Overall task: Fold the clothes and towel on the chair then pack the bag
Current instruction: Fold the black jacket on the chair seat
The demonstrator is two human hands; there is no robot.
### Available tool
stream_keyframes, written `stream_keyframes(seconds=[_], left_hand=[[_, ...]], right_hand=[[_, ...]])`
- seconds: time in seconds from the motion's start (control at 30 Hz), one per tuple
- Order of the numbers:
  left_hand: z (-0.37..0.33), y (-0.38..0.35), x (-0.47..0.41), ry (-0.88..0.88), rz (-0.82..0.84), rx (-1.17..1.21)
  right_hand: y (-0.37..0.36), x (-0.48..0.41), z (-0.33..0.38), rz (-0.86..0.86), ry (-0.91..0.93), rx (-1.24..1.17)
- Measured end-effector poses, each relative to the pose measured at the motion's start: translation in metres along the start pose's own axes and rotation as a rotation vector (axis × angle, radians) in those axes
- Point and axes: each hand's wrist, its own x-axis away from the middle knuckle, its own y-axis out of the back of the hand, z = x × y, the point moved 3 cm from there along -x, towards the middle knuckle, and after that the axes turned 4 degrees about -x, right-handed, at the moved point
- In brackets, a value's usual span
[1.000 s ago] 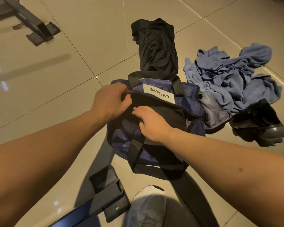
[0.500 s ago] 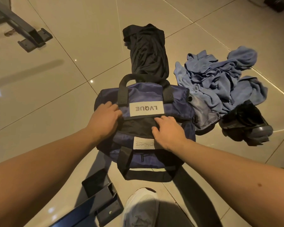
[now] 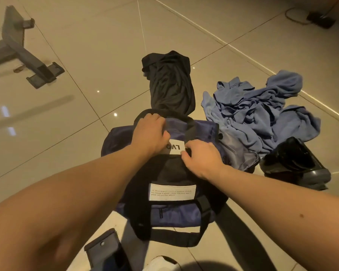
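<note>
A navy duffel bag with black straps and two white labels lies on the tiled floor in front of me. My left hand grips the bag's far top edge beside a black strap, fingers curled over the fabric. My right hand pinches the bag's top by the white logo label. A black garment lies crumpled just beyond the bag. A blue towel or cloth is heaped to the right, touching the bag's right end.
A black shoe sits right of the bag. A grey chair leg with feet stands at far left, another dark foot near my white shoe at the bottom. A cable and black block lie at top right.
Both hands have slid from the bag's middle up to its far top edge by the logo label. The bag has rolled toward me, showing its lower label and front pocket.
</note>
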Motion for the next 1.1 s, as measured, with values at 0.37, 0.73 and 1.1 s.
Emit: stream_keyframes(seconds=[0.37, 0.73, 1.1], left_hand=[[0.007, -0.032, -0.115, 0.339, 0.102, 0.128], [0.027, -0.090, -0.145, 0.352, 0.481, 0.228], [-0.019, 0.000, -0.138, 0.325, 0.036, 0.612]], right_hand=[[0.024, -0.128, -0.028, -0.162, 0.011, -0.513], [-0.026, -0.186, -0.023, 0.355, -0.198, -0.547], [0.063, -0.163, -0.019, 0.002, -0.352, -0.955]])
